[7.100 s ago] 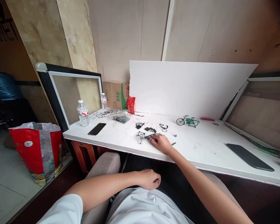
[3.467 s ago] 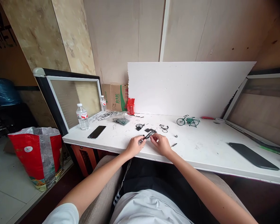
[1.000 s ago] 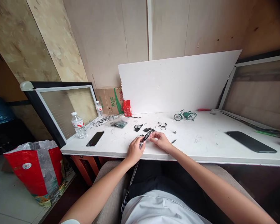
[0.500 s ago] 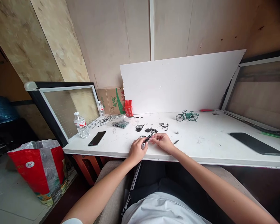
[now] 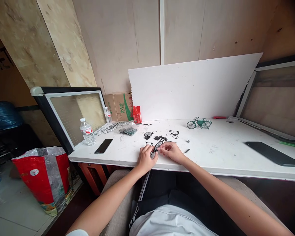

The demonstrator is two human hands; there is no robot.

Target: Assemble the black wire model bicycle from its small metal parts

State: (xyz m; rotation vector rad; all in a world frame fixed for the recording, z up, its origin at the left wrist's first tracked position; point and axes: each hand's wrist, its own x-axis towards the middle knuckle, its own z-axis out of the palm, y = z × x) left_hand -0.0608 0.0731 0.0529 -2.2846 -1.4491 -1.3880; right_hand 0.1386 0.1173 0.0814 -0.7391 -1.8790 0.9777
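Between my hands is a small black model bicycle wheel assembly [image 5: 158, 145], tilted up above the table's near edge. My left hand [image 5: 147, 158] is closed around its lower part, and that part is mostly hidden by the fingers. The fingertips of my right hand [image 5: 171, 151] pinch the assembly from the right side. Just beyond my hands lie loose black model parts: a wheel [image 5: 148, 134], a dark frame-like piece [image 5: 160, 138] and a curved piece with a ring [image 5: 175, 134]. A finished-looking green model bicycle [image 5: 199, 123] stands farther back to the right.
On the left are a phone [image 5: 103, 146], a water bottle [image 5: 88, 132], a plastic bag of parts [image 5: 128, 131] and thin black sprues [image 5: 113, 127]. A dark tablet-like slab [image 5: 272, 153] lies at right. A small dark stick [image 5: 186, 151] sits beside my right wrist.
The assembly in my hands has turned, so the spoked wheel now shows its round face instead of its edge. Both hands stay together in nearly the same place. The view has shifted slightly.
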